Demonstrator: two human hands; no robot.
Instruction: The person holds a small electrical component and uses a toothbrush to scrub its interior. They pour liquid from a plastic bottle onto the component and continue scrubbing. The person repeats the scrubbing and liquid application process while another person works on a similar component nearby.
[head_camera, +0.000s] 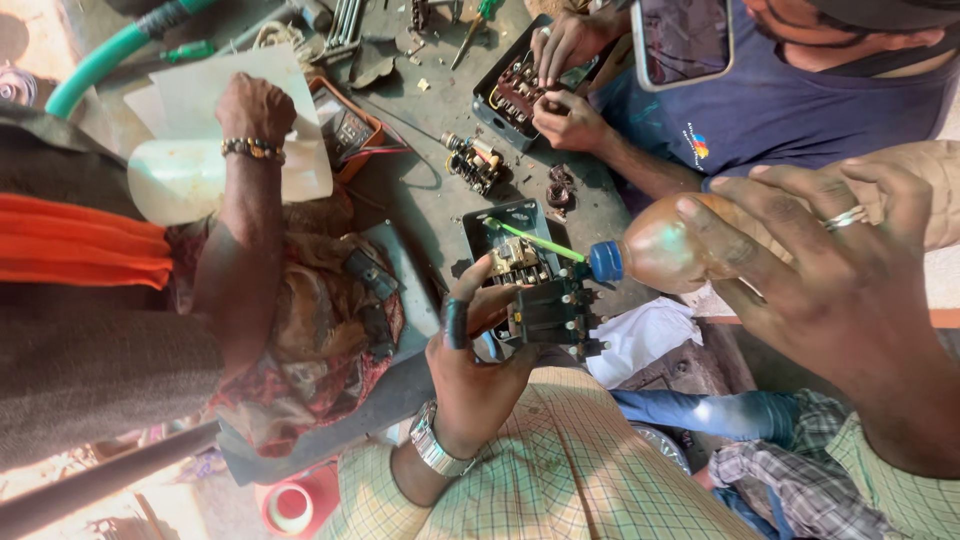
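Note:
My left hand, with a metal watch on the wrist and dark tape round one finger, grips a black electrical switch block over a grey workbench. My right hand, with a ring on one finger, holds a brownish plastic bottle on its side. The bottle's blue cap carries a thin green nozzle tube, which points at the contacts of an open switch box just behind the block.
Across the bench a person in a navy shirt has both hands on another black switch box. At left another person's hand rests on white sheets. An orange meter, a small coil part, a green hose and a white rag lie around.

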